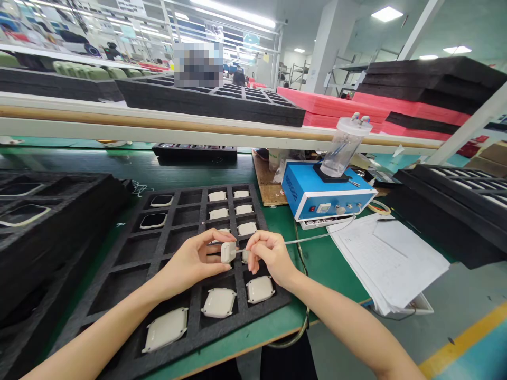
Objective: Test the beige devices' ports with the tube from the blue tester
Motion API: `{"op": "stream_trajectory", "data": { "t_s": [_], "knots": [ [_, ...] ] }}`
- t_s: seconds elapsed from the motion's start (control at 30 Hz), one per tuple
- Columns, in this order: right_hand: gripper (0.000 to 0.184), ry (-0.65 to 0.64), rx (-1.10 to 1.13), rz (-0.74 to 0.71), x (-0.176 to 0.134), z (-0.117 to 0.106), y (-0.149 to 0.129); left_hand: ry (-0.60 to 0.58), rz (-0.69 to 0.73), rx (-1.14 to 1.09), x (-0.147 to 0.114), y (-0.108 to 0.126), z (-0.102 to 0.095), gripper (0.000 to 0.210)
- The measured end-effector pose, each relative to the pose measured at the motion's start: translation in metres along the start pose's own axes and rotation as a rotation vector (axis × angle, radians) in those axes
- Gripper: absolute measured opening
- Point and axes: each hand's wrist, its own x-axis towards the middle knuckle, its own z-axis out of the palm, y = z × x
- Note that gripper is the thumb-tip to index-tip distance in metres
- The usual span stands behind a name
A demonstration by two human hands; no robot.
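My left hand (pixel 195 259) pinches a small cream-coloured watch case (pixel 228 253) between thumb and fingers, raised over the black foam tray (pixel 180 326). Closed in a pinch, my right hand (pixel 270 256) grips the end of a thin clear tube (pixel 311 239). A slim tip extends from those fingers to the edge of the case; whether it touches, I cannot tell. Several similar watch cases (pixel 219 302) lie back up in the tray's compartments. Two cases with dark screens (pixel 153 220) sit in its far left column.
To the right, the tube leads toward a blue box-shaped machine (pixel 332 190) bearing a clear cylinder (pixel 344 148). Papers with a pen (pixel 390 258) lie beside it. Stacked foam trays stand left (pixel 75 227) and right (pixel 459 206). A shelf edge (pixel 166 129) crosses above the bench.
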Motion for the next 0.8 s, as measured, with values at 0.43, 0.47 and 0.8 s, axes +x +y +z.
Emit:
{"op": "stream_trajectory", "data": {
  "t_s": [0.43, 0.47, 0.8],
  "knots": [
    [0.006, -0.005, -0.028, -0.009, -0.0009, 0.0000, -0.0007, -0.008, 0.004, -0.009, -0.0004, -0.0001, -0.0005, 0.035],
    [0.006, -0.005, -0.031, -0.009, -0.0008, 0.0000, -0.0008, -0.009, 0.005, -0.012, -0.0005, -0.0006, -0.0009, 0.036],
    [0.007, -0.004, -0.033, -0.009, -0.0007, -0.0001, -0.0010, 0.008, -0.004, -0.005, -0.0005, 0.0014, 0.0004, 0.036]
  ]
}}
